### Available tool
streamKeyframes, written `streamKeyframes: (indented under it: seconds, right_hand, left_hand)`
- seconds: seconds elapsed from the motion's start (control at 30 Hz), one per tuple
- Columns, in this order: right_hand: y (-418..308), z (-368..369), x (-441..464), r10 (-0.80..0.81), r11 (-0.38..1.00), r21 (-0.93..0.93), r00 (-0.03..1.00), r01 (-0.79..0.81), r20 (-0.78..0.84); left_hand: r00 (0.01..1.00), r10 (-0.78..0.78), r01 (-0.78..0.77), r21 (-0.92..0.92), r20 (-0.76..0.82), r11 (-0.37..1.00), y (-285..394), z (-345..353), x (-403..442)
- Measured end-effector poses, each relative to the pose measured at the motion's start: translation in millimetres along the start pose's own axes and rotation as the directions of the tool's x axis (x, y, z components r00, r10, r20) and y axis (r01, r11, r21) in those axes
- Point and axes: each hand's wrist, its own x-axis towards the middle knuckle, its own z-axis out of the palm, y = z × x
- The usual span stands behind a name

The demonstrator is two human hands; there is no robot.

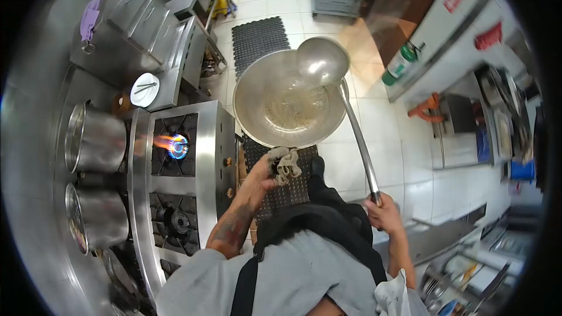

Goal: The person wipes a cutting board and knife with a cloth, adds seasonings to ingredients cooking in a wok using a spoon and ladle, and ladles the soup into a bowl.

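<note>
A large round metal wok [257, 96] with a thin oily film in its bottom is in front of me, above the floor. At its near rim my left hand [261, 171] is closed on a crumpled grey cloth [288, 167]. Whether the fingers also grip a wok handle through the cloth is hidden. My right hand [384, 213] is wrapped around the end of a long-handled ladle [323, 61]. The ladle's big round bowl hangs over the wok's far right rim, its shiny underside facing me.
To the left is a gas stove [205, 158] with a lit burner [177, 147]. Two tall pots [102, 140] stand behind it. A white plate [144, 89] sits past the stove. A black rubber mat [257, 35] covers part of the floor. A green extinguisher [401, 64] is at the right.
</note>
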Motion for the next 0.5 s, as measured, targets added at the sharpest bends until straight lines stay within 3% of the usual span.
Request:
streamKeyframes:
  seconds: [0.03,0.1,0.13,0.17,0.2,0.23,0.27,0.33,0.37,0.43,0.5]
  right_hand:
    - [-13,6,49,-0.310,0.837,-0.511,0.939,0.196,-0.147]
    - [-43,-14,117,-0.274,0.837,-0.516,0.956,0.184,-0.104]
    - [-64,-16,157,-0.227,0.838,-0.521,0.972,0.163,-0.061]
    - [-103,-7,184,-0.228,0.875,-0.440,0.974,0.202,-0.006]
    - [-125,-4,212,-0.152,0.934,-0.319,0.987,0.161,0.053]
    - [-144,-2,248,-0.075,0.974,-0.205,0.991,0.096,0.109]
    - [-163,4,289,-0.079,0.966,-0.231,0.982,0.118,0.171]
    - [-182,13,369,-0.044,0.981,-0.178,0.976,0.083,0.213]
    - [-176,21,423,-0.180,0.911,-0.342,0.969,0.229,0.169]
    - [-192,35,514,-0.372,0.771,-0.472,0.904,0.427,0.211]
    - [-258,63,558,-0.162,0.955,-0.200,0.951,0.218,0.262]
  left_hand:
    - [1.000,0.024,-0.024,-0.033,-0.015,0.999,28,8,24]
    - [0.930,0.078,0.002,-0.217,0.360,0.976,76,17,56]
    - [0.831,0.045,0.260,-0.460,0.554,0.849,91,13,86]
    - [0.964,0.115,-0.069,-0.190,0.242,0.979,118,31,85]
    - [0.965,0.185,-0.166,-0.112,0.188,0.980,140,46,97]
    - [0.915,0.269,-0.204,-0.230,0.301,0.952,162,53,113]
    - [0.962,0.251,-0.218,-0.258,0.106,0.941,184,56,127]
    - [0.944,0.298,-0.238,-0.334,0.141,0.912,229,43,175]
    - [0.930,0.301,-0.208,-0.374,0.209,0.904,258,36,203]
    - [0.895,0.266,-0.101,-0.419,0.357,0.902,322,34,239]
    - [0.917,0.374,-0.306,-0.364,0.135,0.880,381,40,248]
